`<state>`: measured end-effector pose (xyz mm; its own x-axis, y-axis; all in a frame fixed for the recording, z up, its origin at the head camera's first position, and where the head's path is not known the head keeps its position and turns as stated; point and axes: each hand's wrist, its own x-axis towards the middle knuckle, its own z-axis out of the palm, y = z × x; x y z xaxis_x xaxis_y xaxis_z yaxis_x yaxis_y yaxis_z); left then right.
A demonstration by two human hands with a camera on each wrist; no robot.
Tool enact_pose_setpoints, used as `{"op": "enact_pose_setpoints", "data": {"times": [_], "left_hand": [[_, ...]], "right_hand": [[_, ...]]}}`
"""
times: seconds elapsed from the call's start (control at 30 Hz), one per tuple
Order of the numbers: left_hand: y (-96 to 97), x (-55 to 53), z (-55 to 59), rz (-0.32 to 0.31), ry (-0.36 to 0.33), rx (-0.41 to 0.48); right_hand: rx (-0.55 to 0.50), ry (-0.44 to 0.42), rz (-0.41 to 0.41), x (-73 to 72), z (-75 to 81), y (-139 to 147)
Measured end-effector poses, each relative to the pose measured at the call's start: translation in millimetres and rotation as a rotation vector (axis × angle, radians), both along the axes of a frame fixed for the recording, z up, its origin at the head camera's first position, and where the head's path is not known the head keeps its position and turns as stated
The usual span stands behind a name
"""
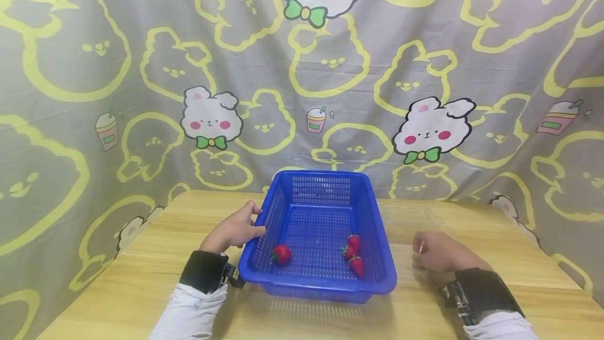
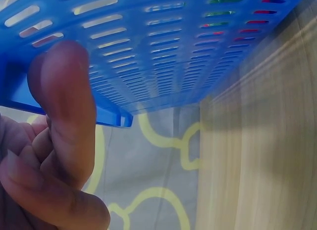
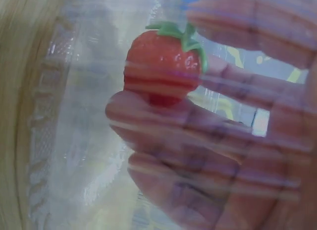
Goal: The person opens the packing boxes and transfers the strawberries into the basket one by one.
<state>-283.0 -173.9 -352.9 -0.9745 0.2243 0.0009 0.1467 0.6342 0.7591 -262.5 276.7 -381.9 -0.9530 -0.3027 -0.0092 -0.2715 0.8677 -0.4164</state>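
Note:
In the head view a blue plastic basket (image 1: 318, 282) with slotted walls stands on the table. My left hand (image 1: 236, 229) holds its left rim; the left wrist view shows a bent finger (image 2: 64, 91) against the outer wall. One strawberry (image 1: 282, 254) lies at the basket's left front, three strawberries (image 1: 356, 265) at its right. To the right of the basket, my right hand (image 1: 441, 252) holds a red strawberry (image 3: 161, 66) with green leaves between its fingers. In the right wrist view clear plastic (image 3: 89, 141) lies around and in front of that hand. The head view hides this strawberry.
The wooden table (image 1: 137, 266) reaches back to a grey curtain (image 1: 349, 151) printed with yellow outlines and white rabbits. A clear plastic piece (image 1: 412, 214), hard to make out, lies right of the basket at the back.

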Motion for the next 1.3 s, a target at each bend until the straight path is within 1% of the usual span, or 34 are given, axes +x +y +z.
{"op": "enact_pose_setpoints", "data": {"times": [0.2,0.47,0.83,1.03,1.3], "left_hand": [[0.1,-0.7,-0.1,0.000,-0.003,0.001],[-0.1,-0.6,-0.1,0.003,0.002,-0.014],[1.3,0.3,0.5,0.015,-0.007,-0.007],[1.5,0.5,0.2,0.017,-0.008,-0.004],[1.9,1.4,0.1,0.014,0.000,0.005]], "right_hand": [[0.000,0.023,0.000,0.2,1.5,0.1],[-0.012,0.065,0.026,-0.9,0.7,0.4],[-0.017,0.067,0.017,-1.0,3.7,-3.0],[-0.002,0.100,0.013,-3.0,4.5,-4.0],[-0.007,0.172,0.012,-3.5,4.6,-5.3]]}}
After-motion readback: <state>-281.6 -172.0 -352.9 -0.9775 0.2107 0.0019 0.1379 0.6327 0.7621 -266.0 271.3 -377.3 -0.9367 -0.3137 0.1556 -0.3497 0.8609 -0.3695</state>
